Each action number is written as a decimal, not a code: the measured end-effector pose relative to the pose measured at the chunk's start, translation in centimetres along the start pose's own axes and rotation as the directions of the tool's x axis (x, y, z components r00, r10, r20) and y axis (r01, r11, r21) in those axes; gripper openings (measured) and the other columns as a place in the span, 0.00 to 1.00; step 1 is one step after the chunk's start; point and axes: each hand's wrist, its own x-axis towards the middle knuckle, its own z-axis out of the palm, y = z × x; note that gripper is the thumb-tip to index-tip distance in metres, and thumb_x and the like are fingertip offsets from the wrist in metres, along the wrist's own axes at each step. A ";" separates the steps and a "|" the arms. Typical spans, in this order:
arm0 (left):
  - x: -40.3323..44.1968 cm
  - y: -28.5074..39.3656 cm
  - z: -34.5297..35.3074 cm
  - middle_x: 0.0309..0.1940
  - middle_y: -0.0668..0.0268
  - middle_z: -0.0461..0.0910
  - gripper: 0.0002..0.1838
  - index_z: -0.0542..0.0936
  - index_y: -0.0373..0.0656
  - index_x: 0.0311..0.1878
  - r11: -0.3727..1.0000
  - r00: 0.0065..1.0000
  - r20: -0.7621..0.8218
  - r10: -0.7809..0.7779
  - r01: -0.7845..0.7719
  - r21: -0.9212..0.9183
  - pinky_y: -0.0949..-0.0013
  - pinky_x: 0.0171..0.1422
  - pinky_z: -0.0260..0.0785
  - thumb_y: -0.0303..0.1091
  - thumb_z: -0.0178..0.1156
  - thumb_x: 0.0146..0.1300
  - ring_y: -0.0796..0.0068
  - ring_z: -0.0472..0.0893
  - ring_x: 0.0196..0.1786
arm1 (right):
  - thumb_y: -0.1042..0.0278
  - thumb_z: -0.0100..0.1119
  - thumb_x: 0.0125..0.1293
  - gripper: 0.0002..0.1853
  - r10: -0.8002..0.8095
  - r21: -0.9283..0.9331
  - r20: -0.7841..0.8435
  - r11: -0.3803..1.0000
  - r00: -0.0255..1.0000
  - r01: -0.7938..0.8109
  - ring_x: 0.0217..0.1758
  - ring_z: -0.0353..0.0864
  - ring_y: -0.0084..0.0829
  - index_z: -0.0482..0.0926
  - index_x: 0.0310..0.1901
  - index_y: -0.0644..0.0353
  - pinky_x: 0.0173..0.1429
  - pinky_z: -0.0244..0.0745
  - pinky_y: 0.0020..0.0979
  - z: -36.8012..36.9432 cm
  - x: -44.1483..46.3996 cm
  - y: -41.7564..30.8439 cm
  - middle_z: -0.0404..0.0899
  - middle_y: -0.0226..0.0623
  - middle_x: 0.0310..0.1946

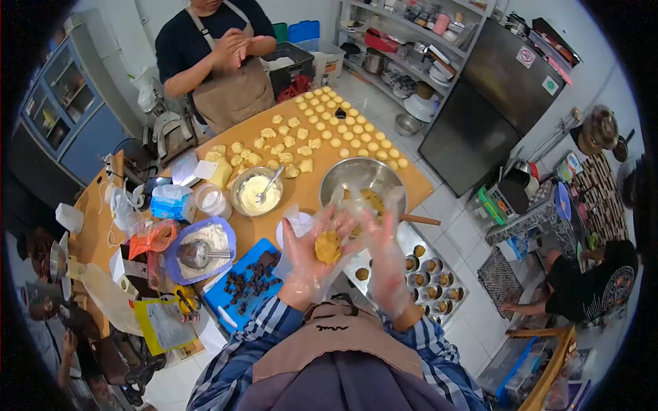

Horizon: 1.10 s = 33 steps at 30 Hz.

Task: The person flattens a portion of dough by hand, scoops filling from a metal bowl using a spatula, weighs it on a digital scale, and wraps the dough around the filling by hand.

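My left hand (pixel 303 264), in a clear plastic glove, is palm up with fingers spread. A flattened piece of yellow-brown dough (pixel 327 247) rests on its palm. My right hand (pixel 386 264), gloved as well, is raised beside it with fingers apart and nothing visible in it. Behind both hands stands a steel mixing bowl (pixel 334 179) with more yellow-brown dough inside, partly hidden by my fingers. A tray (pixel 458 309) of small round tins with filled dough is to the right. Left of my left hand, dark chocolate chunks (pixel 248 286) lie on a blue board (pixel 232 316).
Rows of pale dough balls (pixel 354 137) and rougher lumps (pixel 277 148) cover the far table. A bowl of cream-coloured mixture (pixel 248 207) and a purple tub of flour (pixel 179 268) stand left. One person (pixel 233 96) works opposite; another (pixel 596 281) is at right.
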 end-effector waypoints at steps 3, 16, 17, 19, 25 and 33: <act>0.3 -0.1 0.5 0.72 0.57 0.56 0.53 0.54 0.43 0.73 0.972 0.981 0.002 0.192 -0.190 0.139 0.44 0.75 0.42 0.79 0.31 0.57 0.60 0.56 0.74 | 0.41 0.25 0.74 0.38 0.076 0.138 -0.061 0.988 0.995 -0.067 0.78 0.42 0.48 0.52 0.71 0.68 0.76 0.38 0.43 1.3 -1.2 0.3 0.47 0.54 0.73; -3.4 2.0 1.2 0.77 0.61 0.38 0.61 0.43 0.36 0.75 0.816 0.930 0.231 0.286 -0.362 0.451 0.65 0.78 0.18 0.82 0.26 0.53 0.68 0.35 0.78 | 0.32 0.34 0.68 0.39 0.461 0.985 0.131 -0.157 0.878 -0.065 0.69 0.60 0.41 0.61 0.66 0.61 0.74 0.49 0.45 5.1 0.1 1.4 0.62 0.45 0.66; -3.5 2.3 0.5 0.77 0.60 0.38 0.60 0.44 0.38 0.75 0.832 0.935 0.209 0.286 -0.351 0.429 0.64 0.78 0.18 0.82 0.26 0.53 0.68 0.35 0.79 | 0.40 0.40 0.69 0.35 0.496 0.995 0.065 0.038 0.866 -0.097 0.69 0.61 0.41 0.61 0.66 0.61 0.73 0.49 0.45 5.8 0.5 1.0 0.63 0.45 0.64; -3.5 2.6 -1.2 0.77 0.60 0.39 0.58 0.46 0.41 0.75 0.864 0.944 0.174 0.282 -0.328 0.381 0.62 0.78 0.16 0.82 0.26 0.54 0.68 0.35 0.79 | 0.52 0.47 0.69 0.29 0.371 0.793 0.023 0.559 0.928 -0.243 0.68 0.62 0.42 0.62 0.64 0.63 0.72 0.51 0.43 6.2 2.0 -1.0 0.65 0.47 0.61; -4.5 2.6 -3.0 0.68 0.53 0.63 0.55 0.62 0.40 0.69 0.987 0.987 0.021 0.162 -0.162 -0.010 0.48 0.74 0.51 0.81 0.34 0.54 0.56 0.63 0.70 | 0.61 0.63 0.54 0.32 -0.227 -0.367 0.140 0.892 0.964 0.264 0.57 0.69 0.52 0.67 0.60 0.66 0.63 0.60 0.46 7.2 2.3 -3.0 0.71 0.50 0.53; -5.4 4.0 -3.8 0.66 0.52 0.66 0.57 0.62 0.42 0.69 0.986 0.999 -0.019 -0.045 0.047 0.158 0.47 0.73 0.53 0.84 0.33 0.51 0.55 0.66 0.68 | 0.50 0.67 0.48 0.37 -0.357 -0.267 0.274 0.864 0.893 0.428 0.52 0.71 0.52 0.70 0.57 0.64 0.57 0.63 0.49 5.9 2.8 -2.9 0.72 0.49 0.51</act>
